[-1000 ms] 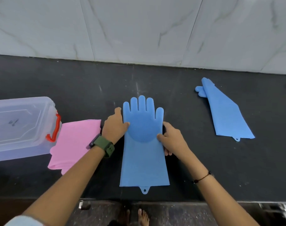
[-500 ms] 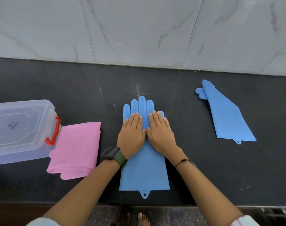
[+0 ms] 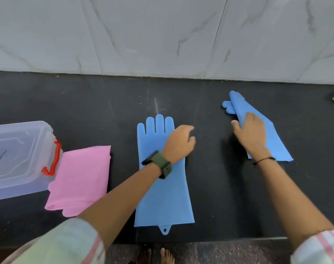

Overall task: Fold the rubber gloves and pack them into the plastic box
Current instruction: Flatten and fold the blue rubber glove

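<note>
Soft, even light is filling the picture, and nothing is glaring. The pale wall [image 3: 162, 35] is looking bright while the black worktop [image 3: 105, 111] is staying dull. The right hand [image 3: 252, 134] is throwing a dark shadow to its left. Both hands are looking a bit blurry. Lines are bending near the edges.

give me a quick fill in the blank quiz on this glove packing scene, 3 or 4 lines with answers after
1. The folded gloves beside the plastic box are ____ in colour.
2. The right hand rests on the ____ blue glove.
3. The box's latch is ____.
4. The left hand wears a watch with a ____ strap, above the flat blue glove.

Missing words: pink; far right; red; green
</note>
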